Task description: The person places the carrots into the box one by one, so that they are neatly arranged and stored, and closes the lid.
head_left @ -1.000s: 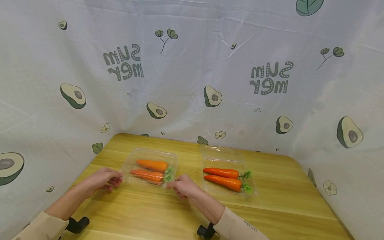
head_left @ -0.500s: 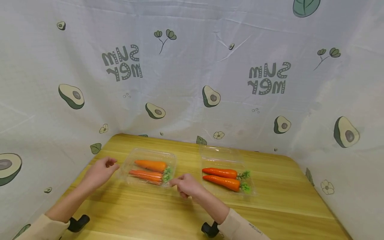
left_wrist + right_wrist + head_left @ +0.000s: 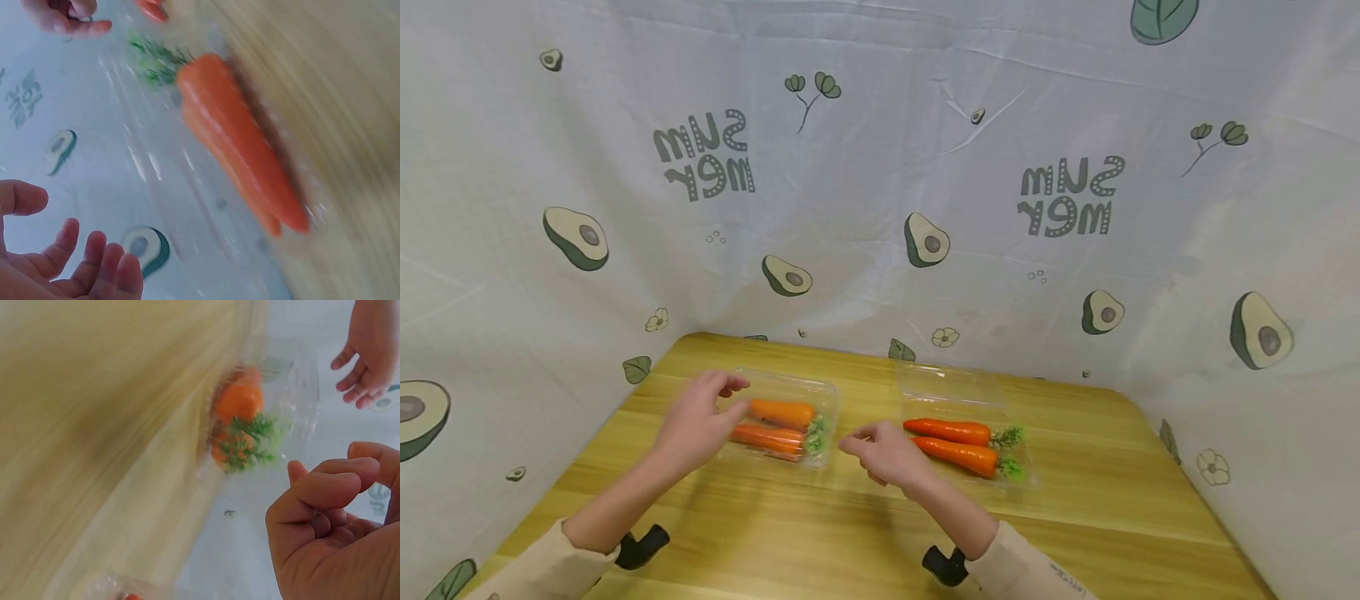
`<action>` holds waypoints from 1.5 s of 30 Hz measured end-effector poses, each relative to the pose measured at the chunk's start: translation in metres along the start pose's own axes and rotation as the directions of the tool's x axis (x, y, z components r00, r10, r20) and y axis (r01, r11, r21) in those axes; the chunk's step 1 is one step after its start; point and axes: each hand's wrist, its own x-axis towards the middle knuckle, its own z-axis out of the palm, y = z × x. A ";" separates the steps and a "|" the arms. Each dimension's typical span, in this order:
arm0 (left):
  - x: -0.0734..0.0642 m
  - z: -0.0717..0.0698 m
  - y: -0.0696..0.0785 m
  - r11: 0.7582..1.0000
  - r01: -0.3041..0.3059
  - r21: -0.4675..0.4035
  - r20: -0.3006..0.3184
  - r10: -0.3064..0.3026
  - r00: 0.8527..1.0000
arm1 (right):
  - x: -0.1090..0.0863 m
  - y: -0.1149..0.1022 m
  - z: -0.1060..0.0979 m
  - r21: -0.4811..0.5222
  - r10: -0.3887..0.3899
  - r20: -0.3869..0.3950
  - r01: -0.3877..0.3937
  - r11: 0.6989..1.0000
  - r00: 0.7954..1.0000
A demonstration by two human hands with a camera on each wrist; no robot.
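Observation:
A clear plastic box (image 3: 824, 398) with its lid down holds orange carrots (image 3: 782, 412) on the left of the wooden table (image 3: 1075, 500). My left hand (image 3: 700, 421) hovers over that box's left end with its fingers relaxed, holding nothing. The left wrist view shows those fingers (image 3: 75, 262) spread loosely beside the carrots (image 3: 237, 144). My right hand (image 3: 883, 450) sits between the two boxes, its fingers loosely curled and empty. In the right wrist view the same fingers (image 3: 331, 519) curl near the carrots' green tops (image 3: 250, 440). A second clear box (image 3: 951, 385), open, holds two carrots (image 3: 951, 431).
A white cloth (image 3: 880, 208) printed with avocados hangs close behind and on both sides of the table. Bare wood lies in front of the boxes and to the right. Black wrist mounts (image 3: 640, 546) show at both sleeves.
Both hands have left the ends of the left box. The left hand rose and moved right over the box's left end. The right hand drew right, toward the open box.

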 end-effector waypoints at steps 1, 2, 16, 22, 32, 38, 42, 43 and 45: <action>0.001 0.003 0.005 1.000 -0.006 -0.014 0.013 0.006 1.000 | -0.001 -0.001 -0.003 -0.003 0.000 -0.002 0.000 1.000 1.000; 0.002 0.006 0.009 1.000 -0.009 -0.026 0.026 0.010 1.000 | -0.002 -0.001 -0.006 -0.004 0.001 -0.006 -0.001 1.000 1.000; 0.026 0.051 0.061 0.985 0.019 -0.174 0.187 0.014 0.982 | -0.005 -0.001 -0.049 -0.034 0.035 -0.123 -0.039 0.999 0.992; 0.037 0.069 0.077 0.976 0.077 -0.202 0.229 -0.029 0.973 | -0.004 0.007 -0.062 -0.110 0.047 -0.186 -0.069 0.992 0.981; 0.055 0.096 0.099 0.969 0.102 -0.226 0.332 -0.022 0.943 | -0.007 0.017 -0.090 -0.146 0.078 -0.217 -0.111 0.983 0.973; 0.064 0.107 0.113 0.973 0.106 -0.205 0.359 -0.026 0.933 | -0.010 0.020 -0.105 -0.128 0.097 -0.234 -0.130 0.983 0.967; 0.071 0.114 0.119 0.977 0.105 -0.188 0.371 -0.028 0.928 | -0.011 0.024 -0.114 -0.151 0.088 -0.257 -0.129 0.980 0.963; 0.072 0.116 0.120 0.976 0.105 -0.189 0.375 -0.028 0.927 | -0.011 0.026 -0.116 -0.156 0.084 -0.260 -0.127 0.980 0.962; 0.077 0.121 0.121 0.975 0.104 -0.196 0.383 -0.021 0.924 | -0.011 0.028 -0.120 -0.165 0.077 -0.265 -0.124 0.978 0.961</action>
